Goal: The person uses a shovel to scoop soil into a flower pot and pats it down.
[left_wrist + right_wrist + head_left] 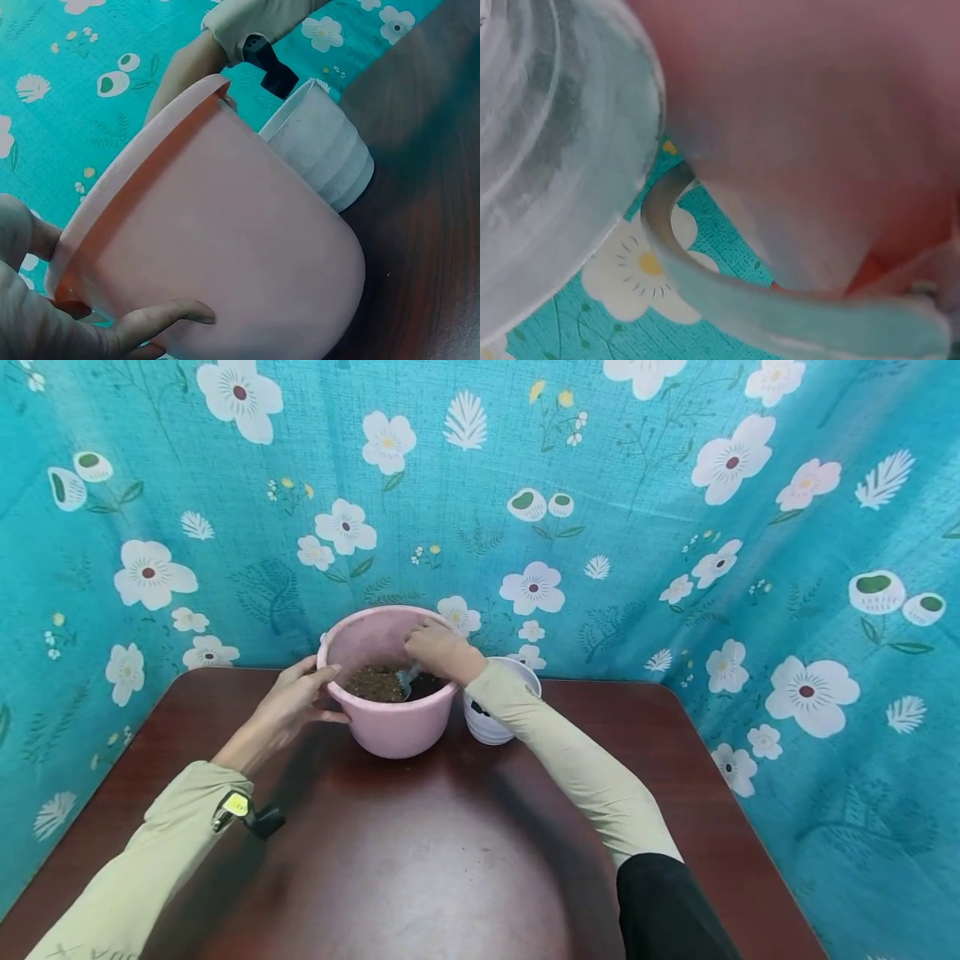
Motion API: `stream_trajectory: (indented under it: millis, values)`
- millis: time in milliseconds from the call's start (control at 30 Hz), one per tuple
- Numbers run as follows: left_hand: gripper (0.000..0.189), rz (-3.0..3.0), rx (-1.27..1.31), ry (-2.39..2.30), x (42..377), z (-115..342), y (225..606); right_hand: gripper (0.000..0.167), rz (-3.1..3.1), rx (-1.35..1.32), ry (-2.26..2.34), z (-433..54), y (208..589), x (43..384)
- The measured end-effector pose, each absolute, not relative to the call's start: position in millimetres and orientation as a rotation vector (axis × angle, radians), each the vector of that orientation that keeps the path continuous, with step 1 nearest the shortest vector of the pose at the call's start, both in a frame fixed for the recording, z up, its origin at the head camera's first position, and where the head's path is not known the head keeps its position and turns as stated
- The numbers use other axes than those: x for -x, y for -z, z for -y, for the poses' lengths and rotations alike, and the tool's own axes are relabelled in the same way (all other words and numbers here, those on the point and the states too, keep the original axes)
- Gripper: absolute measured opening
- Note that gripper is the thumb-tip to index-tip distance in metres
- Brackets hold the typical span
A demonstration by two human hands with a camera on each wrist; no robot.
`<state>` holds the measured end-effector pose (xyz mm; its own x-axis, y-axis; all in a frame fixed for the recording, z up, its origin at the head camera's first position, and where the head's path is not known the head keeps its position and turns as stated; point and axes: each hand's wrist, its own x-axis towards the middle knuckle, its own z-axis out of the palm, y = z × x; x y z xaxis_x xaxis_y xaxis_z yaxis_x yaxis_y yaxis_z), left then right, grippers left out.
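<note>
Pale pink and smooth-walled: a plastic bucket with a thick rolled rim, a wide mouth and sides narrowing to a rounded base. Dark brown, crumbly soil low inside, lumpy at the left, darker under the reaching arm. Sunk in that soil, a small grey-blue shovel, blade down, handle slanting up to the right.

On the far half of the dark reddish-brown counter, in front of a turquoise flowered curtain: the bucket, to the right of the left hand and below the right hand. Left hand clamped on the rim, fingers over the edge, thumb laid against the outer wall. Right hand down inside the mouth, from over the right side of the rim, fingers curled round the shovel's handle, fingertips mostly hidden. Blade to the left of and below that hand.

Just beside the bucket on the right, partly behind the right forearm, a white ribbed pot, upright; too overlapped to tell whether touching. Pale sleeves on both forearms.
</note>
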<state>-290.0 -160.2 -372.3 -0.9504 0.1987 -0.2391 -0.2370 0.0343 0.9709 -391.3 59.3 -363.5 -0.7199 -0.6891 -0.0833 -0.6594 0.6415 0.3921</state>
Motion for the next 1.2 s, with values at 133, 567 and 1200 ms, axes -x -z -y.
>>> stream_trajectory:
  millis: [133, 567, 1200]
  values:
    - [0.071, -1.976, 0.039, -2.026, 289.6, 161.3, 371.2, 0.025, 2.807, -1.328, 0.461, -72.3, 351.4, 394.7]
    - [0.072, -1.975, 0.066, -2.039, 295.7, 164.2, 373.1, 0.020, 2.835, -1.415, -0.023, -86.4, 346.5, 397.8]
    - [0.068, -1.992, 0.087, -2.058, 294.8, 163.3, 376.8, 0.032, 2.611, -1.263, -0.169, -130.7, 343.5, 384.6]
